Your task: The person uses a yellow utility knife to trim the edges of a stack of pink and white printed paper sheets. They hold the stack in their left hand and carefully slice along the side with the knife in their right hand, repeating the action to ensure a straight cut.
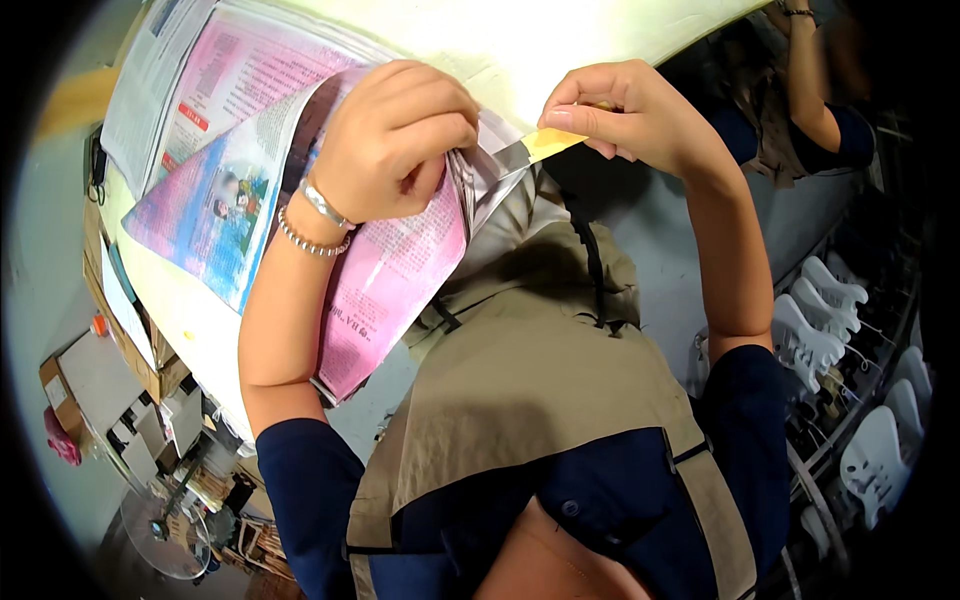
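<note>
My left hand is closed in a fist around folded pink and white newspaper sheets, which hang over the table edge toward my apron. In my right hand is a yellow-handled knife, pinched between thumb and fingers. Its flat grey blade points left and lies against the open fold of the paper, just right of my left fist. How far the blade reaches between the sheets is hidden. Another sheet, with a blue colour picture, lies folded over at a slant to the left of my wrist.
A stack of newspapers lies at the far left of the pale yellow table. At the upper right a co-worker's arm shows. White plastic parts hang on a rack at right. A fan stands lower left.
</note>
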### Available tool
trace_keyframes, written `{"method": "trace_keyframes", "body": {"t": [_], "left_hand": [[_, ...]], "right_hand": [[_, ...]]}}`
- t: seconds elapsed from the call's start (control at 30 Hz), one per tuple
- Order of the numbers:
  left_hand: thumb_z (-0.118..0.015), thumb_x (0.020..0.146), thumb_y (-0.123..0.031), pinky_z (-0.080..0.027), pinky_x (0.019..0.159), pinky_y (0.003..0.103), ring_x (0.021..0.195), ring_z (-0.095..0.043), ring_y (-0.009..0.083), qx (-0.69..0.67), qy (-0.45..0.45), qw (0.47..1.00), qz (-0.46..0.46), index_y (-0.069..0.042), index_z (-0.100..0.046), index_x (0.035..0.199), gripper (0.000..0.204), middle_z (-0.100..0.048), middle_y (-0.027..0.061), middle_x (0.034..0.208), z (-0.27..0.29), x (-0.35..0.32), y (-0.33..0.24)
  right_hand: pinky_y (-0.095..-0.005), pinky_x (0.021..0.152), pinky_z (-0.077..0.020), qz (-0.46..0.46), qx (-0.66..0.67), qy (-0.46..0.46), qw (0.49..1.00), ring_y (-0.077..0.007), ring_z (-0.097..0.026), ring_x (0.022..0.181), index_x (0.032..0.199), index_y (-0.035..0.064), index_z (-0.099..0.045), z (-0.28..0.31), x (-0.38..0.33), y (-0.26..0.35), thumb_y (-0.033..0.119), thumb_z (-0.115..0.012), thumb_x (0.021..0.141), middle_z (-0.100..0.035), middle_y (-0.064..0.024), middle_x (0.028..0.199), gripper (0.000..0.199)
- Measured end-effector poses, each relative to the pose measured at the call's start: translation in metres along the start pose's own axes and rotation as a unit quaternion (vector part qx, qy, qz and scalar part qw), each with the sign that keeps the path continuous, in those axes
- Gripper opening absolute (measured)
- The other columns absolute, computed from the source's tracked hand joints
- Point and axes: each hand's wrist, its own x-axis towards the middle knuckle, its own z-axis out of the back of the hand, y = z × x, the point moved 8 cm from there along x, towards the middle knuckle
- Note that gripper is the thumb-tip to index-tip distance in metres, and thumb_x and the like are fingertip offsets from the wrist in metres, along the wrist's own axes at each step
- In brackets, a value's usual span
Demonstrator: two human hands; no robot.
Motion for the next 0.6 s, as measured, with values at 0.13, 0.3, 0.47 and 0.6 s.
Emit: {"method": "trace_keyframes", "body": {"t": [0.13,0.3,0.47,0.6], "left_hand": [[-0.054,0.056,0.008,-0.047,0.075,0.036,0.080,-0.059,0.0256,-0.006,-0.001,1.000,0.007,-0.007,-0.059,0.075,0.024,-0.061,0.0036,0.082,0.000,-0.002,0.002],[-0.047,0.050,0.009,-0.045,0.082,0.037,0.084,-0.061,0.0255,0.029,0.007,1.000,0.003,-0.005,-0.059,0.072,0.029,-0.060,0.0053,0.081,-0.003,0.000,0.001],[-0.046,0.051,0.008,-0.044,0.082,0.036,0.082,-0.059,0.0259,0.011,0.020,0.999,0.022,-0.006,-0.059,0.073,0.029,-0.062,0.0056,0.083,-0.004,0.001,0.004],[-0.048,0.054,0.006,-0.043,0.080,0.035,0.080,-0.057,0.0261,-0.011,0.023,0.999,0.027,-0.006,-0.059,0.072,0.025,-0.062,0.0058,0.081,-0.004,0.001,0.006]], "right_hand": [[-0.0206,0.046,-0.0293,0.018,-0.034,-0.054,0.998,-0.0037,-0.041,0.050,0.089,0.0042,-0.070,-0.001,-0.005,0.005,0.027,-0.065,0.090,-0.048,0.0033,0.054,0.023],[-0.0176,0.044,-0.0288,-0.004,-0.044,-0.051,0.998,-0.0011,-0.042,0.050,0.091,0.0066,-0.070,0.005,-0.004,0.003,0.029,-0.062,0.092,-0.051,0.0050,0.056,0.023],[-0.0174,0.044,-0.0295,0.056,0.033,-0.011,0.998,-0.0013,-0.043,0.050,0.092,0.0058,-0.069,-0.022,0.007,-0.005,0.025,-0.061,0.093,-0.052,0.0041,0.058,0.021],[-0.0175,0.043,-0.0295,-0.003,-0.015,-0.007,1.000,-0.0013,-0.043,0.049,0.090,0.0052,-0.069,-0.012,-0.001,-0.005,0.025,-0.061,0.093,-0.053,0.0043,0.058,0.022]]}}
